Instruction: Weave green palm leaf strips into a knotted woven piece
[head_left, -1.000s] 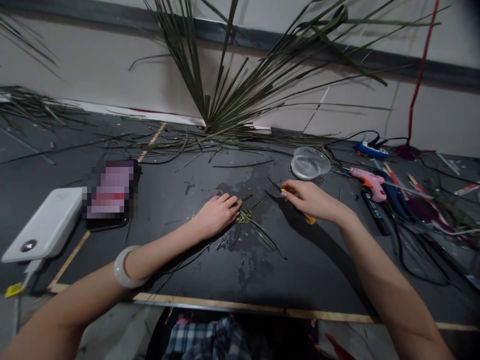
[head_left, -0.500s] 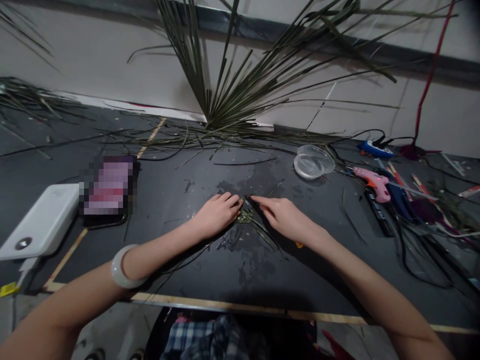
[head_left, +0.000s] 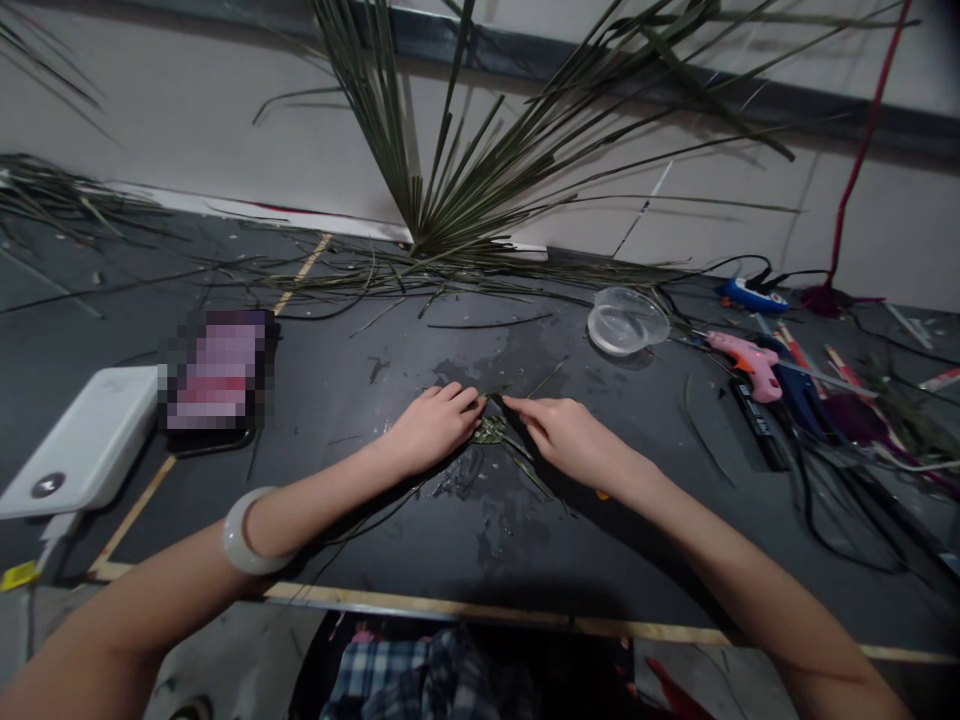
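A small woven piece of green leaf strips [head_left: 489, 430] lies on the dark work board [head_left: 420, 560], with loose strip ends trailing toward me. My left hand [head_left: 433, 428] rests on its left side, fingers curled and pressing it down; a pale bangle [head_left: 241, 535] sits on that wrist. My right hand [head_left: 571, 440] reaches in from the right, its fingertips touching the woven piece's upper edge. A yellow-handled tool [head_left: 601, 493] shows only as a small tip under that hand's heel.
A large palm frond [head_left: 457, 180] fans up against the wall behind. A clear plastic bowl [head_left: 626, 322], a pink glue gun [head_left: 742, 362], cables and sticks crowd the right. A phone [head_left: 217, 375] and a white power bank [head_left: 79, 440] lie on the left.
My right hand moved left from near the bowl to the woven piece, bringing the yellow tool along. My left hand stayed in place.
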